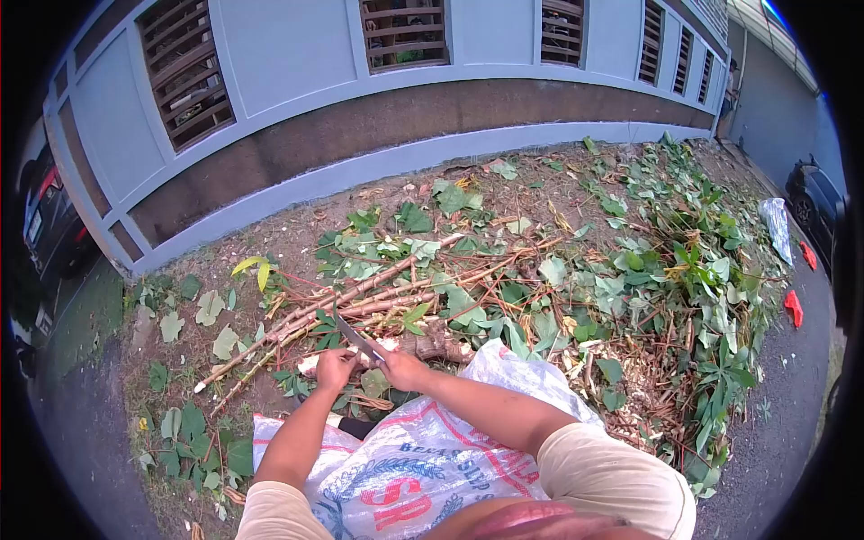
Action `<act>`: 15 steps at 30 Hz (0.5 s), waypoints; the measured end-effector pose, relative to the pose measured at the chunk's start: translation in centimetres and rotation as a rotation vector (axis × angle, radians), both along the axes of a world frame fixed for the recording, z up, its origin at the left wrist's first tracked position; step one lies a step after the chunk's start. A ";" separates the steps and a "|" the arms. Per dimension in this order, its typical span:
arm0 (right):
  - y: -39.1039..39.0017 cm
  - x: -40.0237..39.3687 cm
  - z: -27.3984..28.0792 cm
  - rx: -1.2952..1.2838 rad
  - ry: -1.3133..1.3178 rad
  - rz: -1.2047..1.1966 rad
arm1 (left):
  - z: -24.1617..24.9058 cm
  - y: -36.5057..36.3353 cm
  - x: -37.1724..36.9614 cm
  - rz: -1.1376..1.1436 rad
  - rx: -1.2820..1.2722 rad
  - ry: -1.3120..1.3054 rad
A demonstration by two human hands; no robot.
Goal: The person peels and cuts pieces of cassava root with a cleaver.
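My right hand (pixel 402 369) grips the handle of a knife (pixel 354 334) whose blade points up and left. Beside it, my left hand (pixel 335 368) holds a pale cassava root (pixel 310 363) on the ground, just under the blade. A clump of brown cassava roots (pixel 438 345) lies right behind my hands. Long cassava stems (pixel 333 308) stretch from there toward the left. A white printed sack (pixel 423 459) is spread across my lap, below both arms.
Heaps of green leaves and cut stalks (pixel 684 288) cover the dirt to the right. A blue and brown wall (pixel 360 135) runs across the back. Asphalt lies left and right, with parked cars (pixel 49 225) and red scraps (pixel 794 308) on it.
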State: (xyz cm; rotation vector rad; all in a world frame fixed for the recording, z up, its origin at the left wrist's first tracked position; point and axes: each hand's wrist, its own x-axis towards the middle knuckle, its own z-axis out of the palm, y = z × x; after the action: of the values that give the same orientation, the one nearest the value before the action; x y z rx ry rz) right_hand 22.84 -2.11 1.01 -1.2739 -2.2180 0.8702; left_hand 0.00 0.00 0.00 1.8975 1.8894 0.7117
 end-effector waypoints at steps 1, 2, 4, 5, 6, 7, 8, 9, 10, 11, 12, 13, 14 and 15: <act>0.1 0.0 -0.3 0.054 0.027 0.021 | 0.0 0.0 -0.1 -0.029 0.041 -0.016; 0.1 0.0 -0.6 0.107 0.056 0.039 | 0.0 0.0 -0.1 -0.060 0.080 -0.029; -1.0 0.3 -0.4 0.068 0.036 0.036 | 0.4 -1.2 0.6 -0.061 0.055 -0.019; -0.9 0.4 0.0 0.054 0.020 0.036 | 0.9 -1.2 0.9 -0.061 0.054 -0.003; -1.0 0.4 0.1 0.052 0.020 0.036 | 1.0 -1.2 0.9 -0.061 0.052 -0.003; -0.9 0.3 0.4 0.043 0.018 0.035 | 1.1 -1.1 0.9 -0.065 0.052 -0.005; -0.8 0.3 0.7 0.034 0.016 0.034 | 1.3 -1.1 0.8 -0.069 0.051 -0.007; -0.7 0.2 0.7 0.034 0.017 0.036 | 0.9 -0.8 0.5 -0.067 0.051 -0.007; -0.5 0.1 0.7 0.028 0.004 0.038 | 0.3 -0.4 0.1 -0.084 0.073 -0.001; -0.3 0.1 0.7 0.022 -0.008 0.040 | -0.3 -0.1 -0.2 -0.101 0.093 0.006; -0.4 0.2 1.1 0.018 -0.008 0.042 | -0.2 -0.1 -0.1 -0.099 0.090 0.005; -0.4 0.4 1.4 0.028 -0.005 0.043 | -0.1 0.1 -0.1 -0.102 0.107 0.015; -0.6 0.3 1.6 0.030 0.001 0.045 | -0.1 0.1 -0.2 -0.104 0.118 0.025; -0.6 0.1 1.3 0.019 -0.004 0.031 | -0.2 0.1 -0.2 -0.099 0.116 0.013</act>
State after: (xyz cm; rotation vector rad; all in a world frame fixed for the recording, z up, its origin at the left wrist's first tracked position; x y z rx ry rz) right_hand 22.97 -2.67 2.34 -1.2369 -2.2487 0.8572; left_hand -0.19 0.10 -0.23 2.0553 1.7831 0.7942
